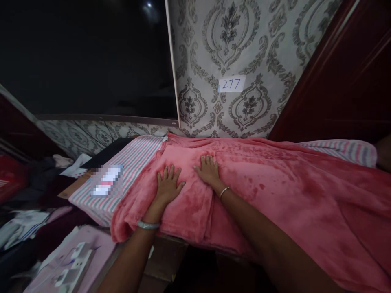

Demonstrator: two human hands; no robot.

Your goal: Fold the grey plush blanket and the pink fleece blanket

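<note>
A plush pink-red blanket [259, 175] lies spread over a raised surface, its left end folded over in a layer. My left hand [167, 185] rests flat on that folded part, fingers spread, palm down. Close to the fold's right edge, my right hand [208, 169] also presses flat with its fingers apart. Neither hand grips the fabric. Under the blanket's left side shows a striped cloth [134, 162] in pink, grey and white. More of the blanket runs off to the right and hangs over the front edge.
A large dark television [91, 61] stands behind at the left. A paper label [231, 84] marked 277 is on the patterned wall. A blurred-out phone-like object [106, 181] lies on the striped cloth. At lower left are a power strip [76, 266] and piled clothes [24, 228].
</note>
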